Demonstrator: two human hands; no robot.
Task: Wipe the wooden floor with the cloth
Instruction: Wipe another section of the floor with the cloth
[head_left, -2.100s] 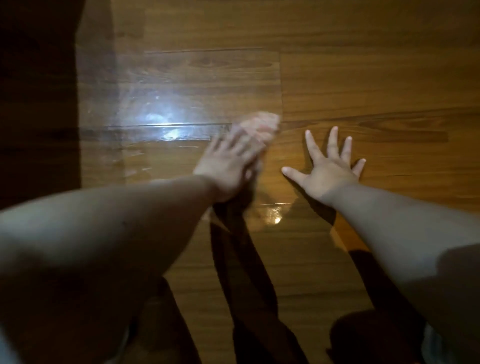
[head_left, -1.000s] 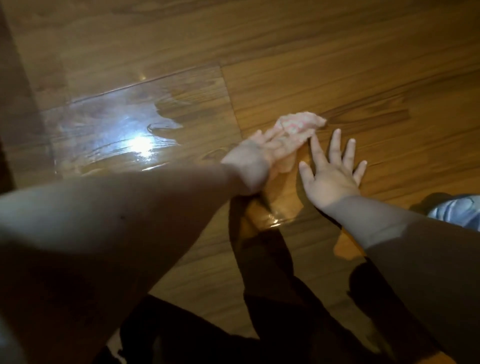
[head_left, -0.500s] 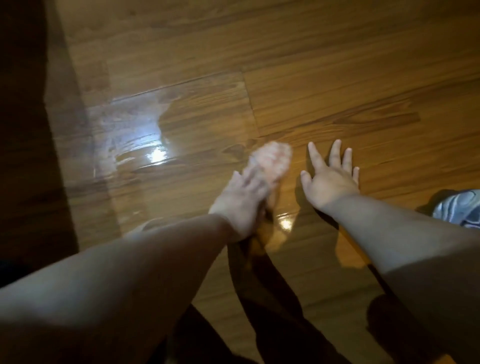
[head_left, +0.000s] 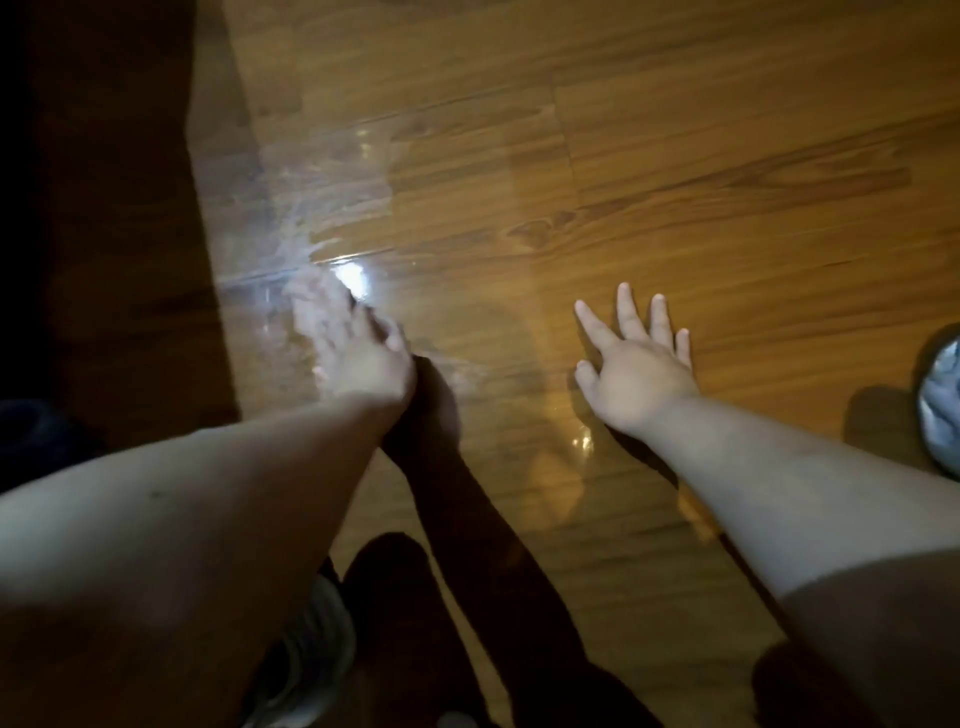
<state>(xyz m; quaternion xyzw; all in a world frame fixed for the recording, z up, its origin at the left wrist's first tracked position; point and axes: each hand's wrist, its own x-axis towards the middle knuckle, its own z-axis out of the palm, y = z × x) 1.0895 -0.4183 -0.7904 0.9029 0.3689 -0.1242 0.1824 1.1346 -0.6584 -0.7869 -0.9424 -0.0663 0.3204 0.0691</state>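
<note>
On the left-centre boards of the wooden floor (head_left: 727, 156), the left hand (head_left: 366, 364) is pressing a pale pinkish cloth (head_left: 311, 301) down onto the wood, and the cloth is poking out beyond the fingertips on the far-left side. Motion blur is smearing both, so it cannot be told whether the fingers are lying flat over the fabric or curling into it. To the right and well apart, the right hand (head_left: 636, 374) is resting palm-down on bare wood, released, fingers spread and grasping nothing; it appears to be taking the person's weight. A glossy wet patch (head_left: 332, 208) is spreading far and left of the cloth, catching a bright glare, and smaller shiny spots are showing on the near boards between the arms. A dark shadowed strip (head_left: 104, 208) is running down the left edge, and a pale grey thing (head_left: 941, 400), cut off by the frame, is sitting at the right edge.

The risks are probably lying in the wetness. The bracing palm is sitting near slick boards, so leaning harder could be sending it skidding. A fast stroke could be bunching the cloth or letting it slip out, smearing water rather than lifting it. The dim left strip could be hiding missed streaks.
</note>
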